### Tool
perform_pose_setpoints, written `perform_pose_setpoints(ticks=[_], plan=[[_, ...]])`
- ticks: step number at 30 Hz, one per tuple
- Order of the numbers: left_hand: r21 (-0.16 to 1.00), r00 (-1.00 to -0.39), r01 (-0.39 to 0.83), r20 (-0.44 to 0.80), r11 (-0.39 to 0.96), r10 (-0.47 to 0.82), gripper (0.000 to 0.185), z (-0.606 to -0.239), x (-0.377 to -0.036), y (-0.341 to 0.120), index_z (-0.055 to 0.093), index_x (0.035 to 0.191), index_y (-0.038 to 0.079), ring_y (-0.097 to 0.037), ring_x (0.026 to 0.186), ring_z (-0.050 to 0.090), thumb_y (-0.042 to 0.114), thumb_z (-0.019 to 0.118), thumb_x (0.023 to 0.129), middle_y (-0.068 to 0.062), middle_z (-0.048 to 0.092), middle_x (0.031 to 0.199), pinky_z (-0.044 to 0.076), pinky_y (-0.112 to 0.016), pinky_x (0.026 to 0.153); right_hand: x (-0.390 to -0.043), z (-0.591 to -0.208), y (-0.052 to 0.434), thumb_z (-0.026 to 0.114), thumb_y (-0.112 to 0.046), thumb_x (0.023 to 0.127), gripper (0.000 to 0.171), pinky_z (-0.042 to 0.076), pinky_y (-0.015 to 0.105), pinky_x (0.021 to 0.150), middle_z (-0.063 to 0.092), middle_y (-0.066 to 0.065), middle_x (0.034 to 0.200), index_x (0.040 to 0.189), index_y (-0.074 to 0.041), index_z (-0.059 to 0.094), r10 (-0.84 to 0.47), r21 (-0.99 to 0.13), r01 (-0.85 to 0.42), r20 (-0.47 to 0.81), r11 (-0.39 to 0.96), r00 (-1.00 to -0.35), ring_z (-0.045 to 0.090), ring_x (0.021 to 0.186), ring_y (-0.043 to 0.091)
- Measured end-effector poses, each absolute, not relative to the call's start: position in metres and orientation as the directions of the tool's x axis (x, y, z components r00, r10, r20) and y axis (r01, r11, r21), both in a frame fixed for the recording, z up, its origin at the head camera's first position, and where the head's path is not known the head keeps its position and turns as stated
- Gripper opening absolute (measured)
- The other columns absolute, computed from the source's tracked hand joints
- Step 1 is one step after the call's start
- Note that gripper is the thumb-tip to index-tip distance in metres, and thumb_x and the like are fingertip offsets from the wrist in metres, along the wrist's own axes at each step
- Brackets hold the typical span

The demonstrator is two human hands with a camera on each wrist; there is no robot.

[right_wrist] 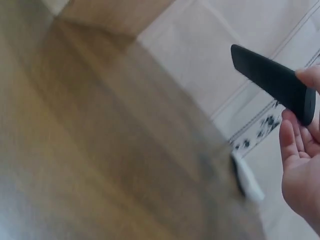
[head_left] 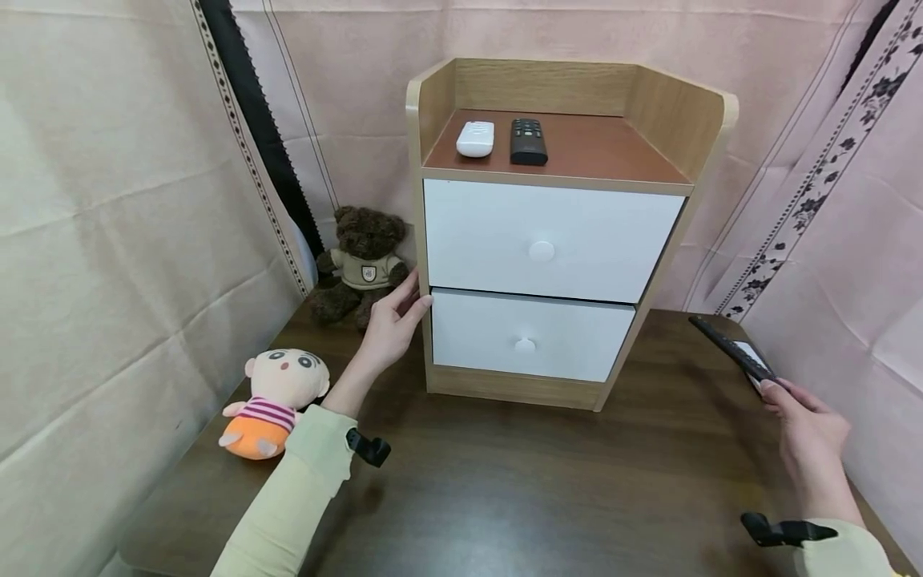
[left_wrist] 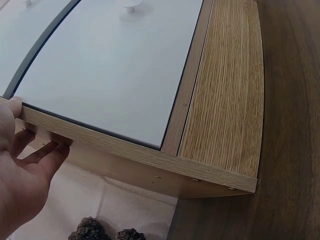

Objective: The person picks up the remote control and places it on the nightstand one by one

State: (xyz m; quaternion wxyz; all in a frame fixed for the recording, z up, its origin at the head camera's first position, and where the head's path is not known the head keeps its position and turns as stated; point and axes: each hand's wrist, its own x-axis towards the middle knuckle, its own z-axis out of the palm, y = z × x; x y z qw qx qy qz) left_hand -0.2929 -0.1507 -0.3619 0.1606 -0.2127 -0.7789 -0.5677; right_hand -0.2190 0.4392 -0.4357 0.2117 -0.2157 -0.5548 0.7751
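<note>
A small wooden cabinet with two white drawer fronts stands on the dark table. At its left edge is my left hand; in the left wrist view, the thumb lies over the front edge and bent fingers touch the side panel. Both drawers, the upper and the lower, sit in the cabinet. To the right, my right hand holds a black remote control by one end, above the table. A white object with a dark edge lies beyond it, partly hidden in the head view.
A white remote and a black remote lie on the cabinet's brown top. Left of the cabinet sits a brown teddy bear, with a plush doll nearer the front. Fabric curtains enclose the table.
</note>
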Motion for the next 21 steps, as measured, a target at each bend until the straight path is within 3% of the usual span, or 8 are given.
perform_pose_setpoints(ticks=[3,6,11,17,21], plan=[[0.820,-0.861,0.509,0.487,0.260,0.150,0.060,-0.362,-0.293,-0.151,0.033,0.160,0.007,-0.029,0.141,0.046,0.023,0.058,0.108,-0.012,0.037,0.161,0.047,-0.040,0.109,-0.221,-0.424,0.431,0.072,0.016,0.087,0.017,0.058,0.023,0.060,0.074,0.007,0.078,0.090,0.002,0.081,0.520,-0.829,-0.314,0.033,-0.463,-0.854,0.070,0.064,0.016],[0.822,-0.860,0.510,0.488,0.254,0.151,0.060,-0.362,-0.293,-0.151,0.033,0.160,0.009,-0.029,0.141,0.046,0.023,0.058,0.108,-0.012,0.038,0.160,0.047,-0.041,0.109,-0.221,-0.415,0.424,0.061,0.024,0.090,0.020,0.059,0.028,0.059,0.073,0.018,0.079,0.096,0.013,0.077,0.453,-0.686,-0.421,0.148,-0.593,-0.879,0.070,0.065,0.023],[0.821,-0.858,0.514,0.491,0.249,0.153,0.059,-0.362,-0.292,-0.151,0.033,0.160,0.010,-0.030,0.141,0.046,0.022,0.058,0.108,-0.012,0.039,0.160,0.047,-0.043,0.109,-0.219,-0.402,0.417,0.048,0.027,0.094,0.025,0.062,0.033,0.066,0.073,0.030,0.085,0.102,0.021,0.071,0.339,-0.531,-0.439,0.280,-0.725,-0.898,0.073,0.070,0.032],[0.818,-0.856,0.517,0.494,0.250,0.152,0.060,-0.362,-0.292,-0.151,0.033,0.160,0.011,-0.030,0.140,0.047,0.023,0.058,0.108,-0.011,0.039,0.160,0.047,-0.042,0.109,-0.217,-0.387,0.410,0.044,0.028,0.095,0.027,0.062,0.038,0.079,0.071,0.034,0.094,0.108,0.024,0.068,0.286,-0.473,-0.426,0.339,-0.771,-0.896,0.074,0.078,0.038],[0.815,-0.851,0.525,0.502,0.247,0.153,0.059,-0.362,-0.292,-0.151,0.033,0.160,0.009,-0.033,0.140,0.046,0.021,0.058,0.108,-0.013,0.039,0.160,0.046,-0.044,0.109,-0.218,-0.378,0.402,0.043,0.029,0.095,0.027,0.063,0.040,0.077,0.070,0.036,0.093,0.110,0.026,0.065,0.296,-0.453,-0.461,0.389,-0.763,-0.872,0.073,0.076,0.038]])
